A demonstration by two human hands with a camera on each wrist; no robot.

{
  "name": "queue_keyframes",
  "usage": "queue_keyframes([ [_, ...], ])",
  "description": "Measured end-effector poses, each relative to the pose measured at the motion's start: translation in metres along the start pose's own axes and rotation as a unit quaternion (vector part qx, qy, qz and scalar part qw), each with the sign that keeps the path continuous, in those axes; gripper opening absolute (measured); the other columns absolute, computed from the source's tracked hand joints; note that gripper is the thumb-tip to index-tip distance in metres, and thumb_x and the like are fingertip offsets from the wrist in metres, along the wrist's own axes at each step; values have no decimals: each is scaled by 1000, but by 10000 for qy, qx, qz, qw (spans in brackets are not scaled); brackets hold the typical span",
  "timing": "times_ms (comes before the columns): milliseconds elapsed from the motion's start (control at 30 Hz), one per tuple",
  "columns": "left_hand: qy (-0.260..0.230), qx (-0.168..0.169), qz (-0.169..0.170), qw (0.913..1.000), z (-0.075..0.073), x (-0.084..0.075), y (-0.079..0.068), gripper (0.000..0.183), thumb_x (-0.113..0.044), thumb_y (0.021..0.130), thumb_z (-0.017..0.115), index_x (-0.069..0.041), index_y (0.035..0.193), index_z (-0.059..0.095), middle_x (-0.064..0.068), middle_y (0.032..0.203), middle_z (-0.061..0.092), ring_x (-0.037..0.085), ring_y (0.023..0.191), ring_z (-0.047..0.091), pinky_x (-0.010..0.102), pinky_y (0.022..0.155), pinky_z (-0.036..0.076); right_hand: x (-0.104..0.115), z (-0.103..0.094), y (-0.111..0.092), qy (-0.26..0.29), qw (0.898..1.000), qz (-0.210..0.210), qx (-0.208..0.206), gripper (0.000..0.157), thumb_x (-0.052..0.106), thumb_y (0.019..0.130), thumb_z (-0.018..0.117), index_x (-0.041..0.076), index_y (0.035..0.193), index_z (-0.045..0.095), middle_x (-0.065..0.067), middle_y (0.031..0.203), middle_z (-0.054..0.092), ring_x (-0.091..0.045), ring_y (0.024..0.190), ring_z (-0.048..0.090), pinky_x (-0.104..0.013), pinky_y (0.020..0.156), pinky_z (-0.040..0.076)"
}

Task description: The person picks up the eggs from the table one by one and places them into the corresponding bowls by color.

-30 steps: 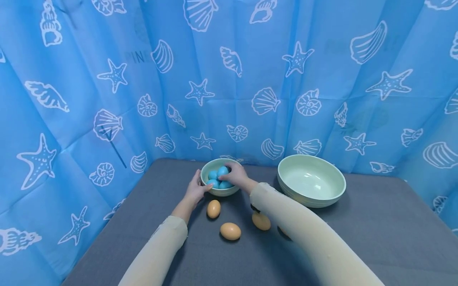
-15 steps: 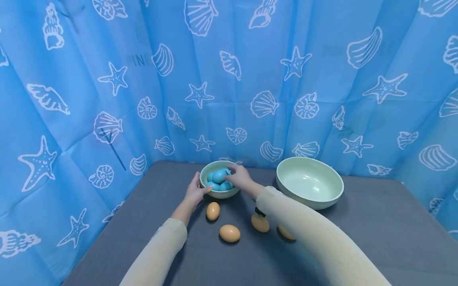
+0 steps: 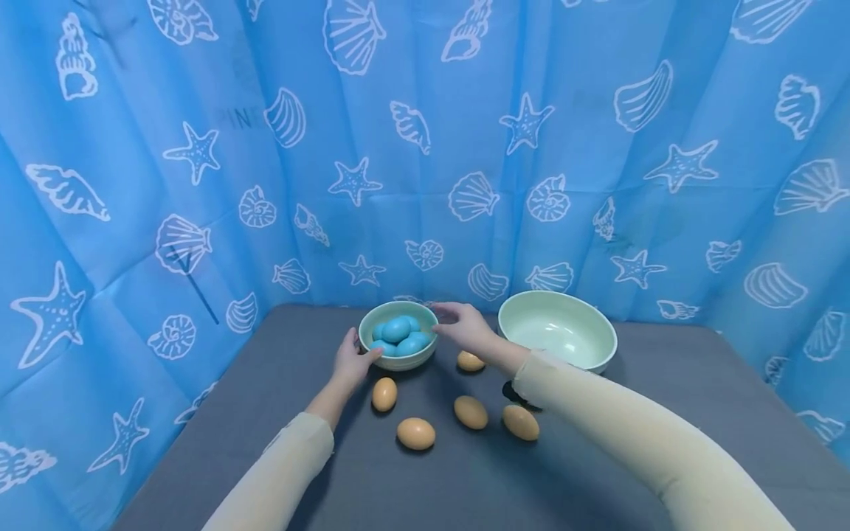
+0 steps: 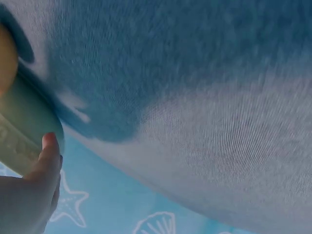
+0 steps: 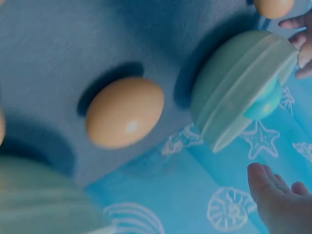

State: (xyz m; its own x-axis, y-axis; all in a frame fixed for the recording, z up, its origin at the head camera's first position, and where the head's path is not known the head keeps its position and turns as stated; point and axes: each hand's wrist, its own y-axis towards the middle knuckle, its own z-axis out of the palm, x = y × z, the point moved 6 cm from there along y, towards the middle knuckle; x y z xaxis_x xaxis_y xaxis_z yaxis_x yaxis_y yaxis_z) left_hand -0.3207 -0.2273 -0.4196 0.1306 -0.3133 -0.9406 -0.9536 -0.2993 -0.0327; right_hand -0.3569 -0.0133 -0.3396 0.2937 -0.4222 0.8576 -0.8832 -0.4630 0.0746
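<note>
A small pale green bowl (image 3: 406,363) stands near the back of the table with several blue eggs (image 3: 396,330) heaped inside. My left hand (image 3: 348,365) holds this bowl at its left side, thumb over the front rim and fingers along the outer wall; in the left wrist view the fingers lie against the green wall (image 4: 29,124). Just right of the bowl is my right hand (image 3: 467,328), fingers loosely bent and nothing between them. From the right wrist view this hand (image 5: 280,200) is apart from the bowl (image 5: 226,87), and a brown egg (image 5: 125,113) lies on the table between the two bowls.
A large pale green bowl (image 3: 551,328) sits behind the right forearm, with no eggs showing in it. Several brown eggs (image 3: 416,434) lie scattered on the grey tabletop (image 3: 372,487) in front. A blue curtain (image 3: 398,184) with shell prints hangs behind the table.
My right hand has let go of a blue egg on the heap and moved right, out of the small bowl. A brown egg behind the forearm has come into view. My left hand stays at the bowl.
</note>
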Motion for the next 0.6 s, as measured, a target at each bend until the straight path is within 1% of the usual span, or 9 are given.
queue_keyframes([
  [100, 16, 25, 0, 10000, -1, 2, -5, 75, -13, 97, 61, 5, 153, 14, 27, 155, 22, 44, 138, 28, 52, 107, 37, 1, -15, -11, -50, 9998, -166, -9, 48, 6, 96, 59, -6, 141, 45, -24, 142, 47, -38, 127, 49, -44, 98, 48],
  [167, 104, 85, -5, 9999, -4, 3, -8, 73, -13, 98, 59, 5, 152, 14, 28, 154, 23, 45, 137, 29, 53, 106, 37, -2, -24, -17, -87, 9997, -240, -33, 49, 6, 96, 59, -6, 141, 44, -25, 143, 45, -39, 128, 47, -45, 100, 46],
  [300, 214, 220, -66, 9995, -13, 5, -15, 72, -14, 99, 58, 6, 152, 13, 29, 152, 25, 46, 137, 30, 54, 107, 35, -9, -43, -29, -79, 9997, -206, -97, 50, 7, 97, 58, -7, 143, 41, -26, 144, 44, -40, 129, 45, -47, 102, 44],
  [400, 119, 325, -113, 9993, -20, 3, -21, 73, -15, 99, 57, 6, 152, 12, 30, 152, 26, 46, 136, 30, 55, 108, 34, -11, -58, -39, -118, 9996, -182, -177, 50, 7, 98, 56, -7, 143, 40, -26, 145, 42, -41, 131, 42, -49, 103, 42],
  [500, 20, 457, -132, 9989, -28, 0, -31, 71, -13, 100, 56, 6, 152, 12, 30, 151, 26, 46, 135, 33, 56, 105, 37, -13, -75, -48, -274, 9988, -287, -297, 50, 8, 99, 55, -8, 143, 39, -27, 146, 40, -42, 133, 40, -50, 104, 41],
  [600, 52, 584, -124, 9982, -33, 1, -41, 68, -12, 100, 56, 6, 152, 16, 30, 150, 29, 46, 132, 37, 54, 101, 42, -20, -91, -57, -325, 9981, -316, -421, 50, 7, 99, 55, -9, 143, 39, -29, 146, 39, -43, 134, 37, -52, 105, 39],
])
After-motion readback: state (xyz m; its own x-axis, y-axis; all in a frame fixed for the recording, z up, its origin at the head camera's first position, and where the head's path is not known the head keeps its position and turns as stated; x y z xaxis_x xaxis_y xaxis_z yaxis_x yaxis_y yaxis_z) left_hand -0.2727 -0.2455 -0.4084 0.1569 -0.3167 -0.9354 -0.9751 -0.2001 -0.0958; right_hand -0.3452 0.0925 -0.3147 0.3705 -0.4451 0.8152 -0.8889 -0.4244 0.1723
